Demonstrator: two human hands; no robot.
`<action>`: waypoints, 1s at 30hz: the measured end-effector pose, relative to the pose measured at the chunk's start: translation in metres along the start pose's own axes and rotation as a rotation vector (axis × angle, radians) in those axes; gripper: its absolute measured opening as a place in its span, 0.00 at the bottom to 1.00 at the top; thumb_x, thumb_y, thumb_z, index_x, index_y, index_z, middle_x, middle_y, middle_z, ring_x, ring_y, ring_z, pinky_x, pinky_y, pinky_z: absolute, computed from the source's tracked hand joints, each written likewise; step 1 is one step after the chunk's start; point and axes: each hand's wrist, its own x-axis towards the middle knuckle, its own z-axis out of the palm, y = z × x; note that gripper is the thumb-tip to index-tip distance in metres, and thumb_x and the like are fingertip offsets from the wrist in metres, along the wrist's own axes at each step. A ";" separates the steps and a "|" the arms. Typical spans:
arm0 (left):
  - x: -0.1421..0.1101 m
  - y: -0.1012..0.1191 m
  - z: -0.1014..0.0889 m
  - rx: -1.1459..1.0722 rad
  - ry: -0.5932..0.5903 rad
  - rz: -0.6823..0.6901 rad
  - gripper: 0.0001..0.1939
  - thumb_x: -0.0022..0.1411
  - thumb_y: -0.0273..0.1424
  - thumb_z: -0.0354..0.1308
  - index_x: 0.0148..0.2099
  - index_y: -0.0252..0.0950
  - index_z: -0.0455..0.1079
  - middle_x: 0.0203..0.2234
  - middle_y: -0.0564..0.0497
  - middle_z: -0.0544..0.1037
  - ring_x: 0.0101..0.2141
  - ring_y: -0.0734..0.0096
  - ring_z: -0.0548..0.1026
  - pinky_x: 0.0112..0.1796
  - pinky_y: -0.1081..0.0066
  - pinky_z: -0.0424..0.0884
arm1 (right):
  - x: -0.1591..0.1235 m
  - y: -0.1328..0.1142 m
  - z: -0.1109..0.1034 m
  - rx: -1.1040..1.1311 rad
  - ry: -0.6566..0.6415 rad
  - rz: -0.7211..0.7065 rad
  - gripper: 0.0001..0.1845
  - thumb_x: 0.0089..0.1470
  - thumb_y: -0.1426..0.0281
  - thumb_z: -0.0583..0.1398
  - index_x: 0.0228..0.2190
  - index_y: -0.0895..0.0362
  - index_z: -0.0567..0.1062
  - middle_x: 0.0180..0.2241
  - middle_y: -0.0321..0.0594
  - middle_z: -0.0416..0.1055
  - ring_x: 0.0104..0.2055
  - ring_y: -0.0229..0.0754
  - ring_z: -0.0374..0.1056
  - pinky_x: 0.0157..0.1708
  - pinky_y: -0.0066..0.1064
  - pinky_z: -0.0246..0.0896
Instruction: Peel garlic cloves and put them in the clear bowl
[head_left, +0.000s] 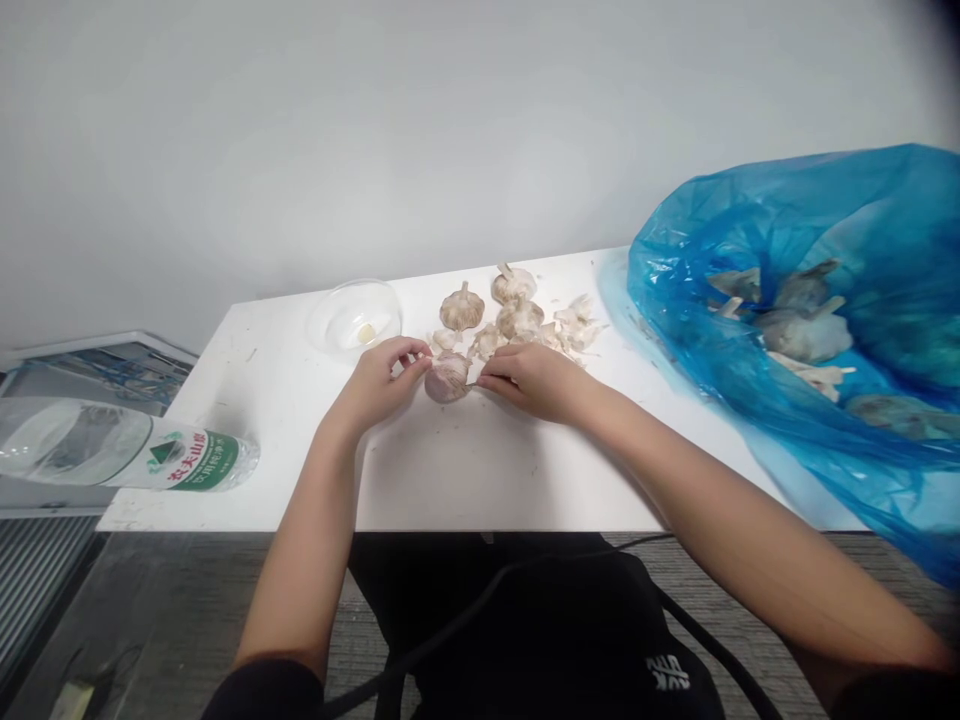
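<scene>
A purplish garlic bulb (447, 378) lies on its side at the middle of the white table (457, 480). My left hand (388, 378) grips its left side between thumb and fingertips. On the other side, my right hand (529, 378) is closed, with its fingertips pinching the bulb's thin stem. Just behind the hands are a whole garlic bulb (462, 307), two paler bulbs close together (520, 318), and loose papery garlic skins (576, 325). A clear bowl (339, 345) with a small pale clove in it stands behind my left hand.
A large open blue plastic bag (697, 350) with several garlic bulbs (806, 330) inside takes up the right side. A big clear water bottle (202, 458) stands at the table's left front. The wall (420, 150) rises behind the table; a black cable (487, 595) crosses my lap.
</scene>
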 end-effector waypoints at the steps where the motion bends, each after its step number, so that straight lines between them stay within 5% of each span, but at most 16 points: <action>1: 0.000 0.000 0.000 -0.001 0.000 -0.001 0.10 0.65 0.37 0.53 0.40 0.38 0.72 0.38 0.49 0.78 0.37 0.67 0.72 0.37 0.66 0.68 | 0.001 -0.001 0.001 0.015 -0.009 0.009 0.18 0.66 0.66 0.53 0.31 0.59 0.79 0.32 0.44 0.74 0.35 0.40 0.67 0.33 0.30 0.52; 15: 0.001 -0.003 0.000 -0.004 -0.012 0.008 0.11 0.65 0.37 0.53 0.40 0.38 0.73 0.37 0.49 0.79 0.36 0.68 0.73 0.36 0.67 0.67 | 0.004 -0.010 0.006 -0.080 0.044 0.039 0.13 0.63 0.71 0.55 0.31 0.59 0.77 0.34 0.42 0.78 0.35 0.40 0.68 0.36 0.33 0.46; 30: -0.001 0.000 -0.004 -0.022 -0.046 -0.035 0.11 0.65 0.38 0.53 0.39 0.38 0.73 0.36 0.50 0.78 0.35 0.69 0.71 0.34 0.68 0.64 | 0.002 -0.024 0.006 -0.285 0.030 0.004 0.12 0.54 0.80 0.54 0.27 0.61 0.77 0.28 0.40 0.73 0.27 0.37 0.58 0.34 0.35 0.37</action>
